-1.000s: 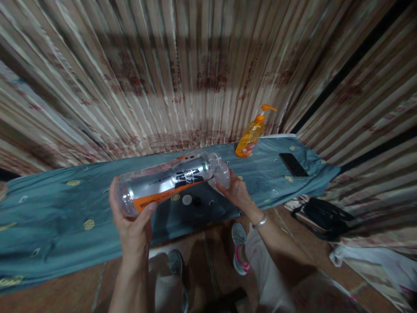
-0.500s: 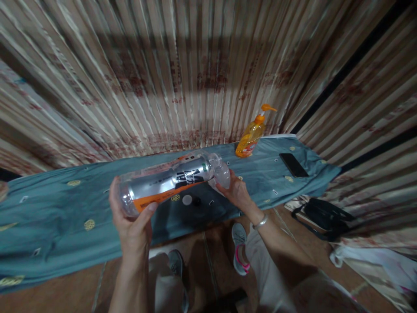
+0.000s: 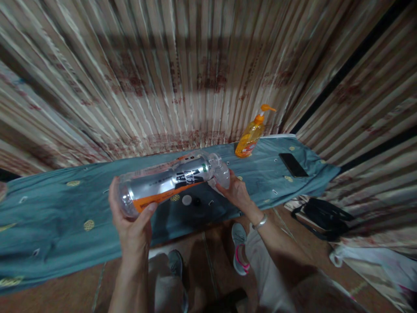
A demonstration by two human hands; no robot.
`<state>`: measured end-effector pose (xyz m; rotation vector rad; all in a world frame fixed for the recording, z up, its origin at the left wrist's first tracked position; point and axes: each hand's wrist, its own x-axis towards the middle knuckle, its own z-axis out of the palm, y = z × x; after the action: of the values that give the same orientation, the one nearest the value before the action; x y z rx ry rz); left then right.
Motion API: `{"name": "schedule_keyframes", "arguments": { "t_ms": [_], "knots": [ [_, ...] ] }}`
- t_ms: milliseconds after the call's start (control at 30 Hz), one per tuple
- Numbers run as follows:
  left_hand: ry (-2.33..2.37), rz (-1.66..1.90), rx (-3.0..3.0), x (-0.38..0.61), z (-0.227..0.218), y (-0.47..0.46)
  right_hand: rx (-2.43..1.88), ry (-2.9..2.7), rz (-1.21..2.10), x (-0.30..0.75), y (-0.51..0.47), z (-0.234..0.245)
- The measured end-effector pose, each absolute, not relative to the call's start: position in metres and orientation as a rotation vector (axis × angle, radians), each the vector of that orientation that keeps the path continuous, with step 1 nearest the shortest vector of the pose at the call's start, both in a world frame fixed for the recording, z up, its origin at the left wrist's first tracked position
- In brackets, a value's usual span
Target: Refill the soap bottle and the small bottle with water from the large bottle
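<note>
My left hand (image 3: 132,221) grips the base of a large clear plastic bottle (image 3: 159,184) with a silver and orange label. The bottle lies tilted nearly sideways, its mouth pointing right. My right hand (image 3: 236,189) is closed around a smaller clear plastic bottle (image 3: 222,175), partly hidden by the fingers. The two bottles meet at the large one's mouth; whether liquid passes between them I cannot tell. Below them, a white cap (image 3: 186,200) and a black cap (image 3: 196,201) lie on the green patterned cloth (image 3: 65,217).
An orange pump bottle (image 3: 249,139) stands near the cloth's back edge. To its right lies a black phone (image 3: 293,165). A pleated curtain (image 3: 195,78) hangs behind. On the floor at right are a black bag (image 3: 325,215) and a white plastic bag (image 3: 374,261).
</note>
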<state>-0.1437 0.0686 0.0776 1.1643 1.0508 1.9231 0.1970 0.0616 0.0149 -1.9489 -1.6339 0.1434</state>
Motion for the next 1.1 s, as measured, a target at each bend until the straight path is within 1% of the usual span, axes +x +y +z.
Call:
{"name": "schedule_keyframes", "arguments": {
  "t_ms": [333, 767, 1100],
  "knots": [
    [1.007, 1.933, 1.160, -0.1399, 0.0852, 0.0677, -1.965, -1.631, 0.129, 0.1972, 0.0613, 0.0148],
    [1.025, 1.889, 1.209, -0.1430, 0.0815, 0.0649, -1.977, -1.624, 0.182, 0.1983, 0.0619, 0.0130],
    [1.000, 1.935, 1.135, -0.1409, 0.0833, 0.0681, -1.960, -1.643, 0.099, 0.1986, 0.0634, 0.0070]
  ]
}}
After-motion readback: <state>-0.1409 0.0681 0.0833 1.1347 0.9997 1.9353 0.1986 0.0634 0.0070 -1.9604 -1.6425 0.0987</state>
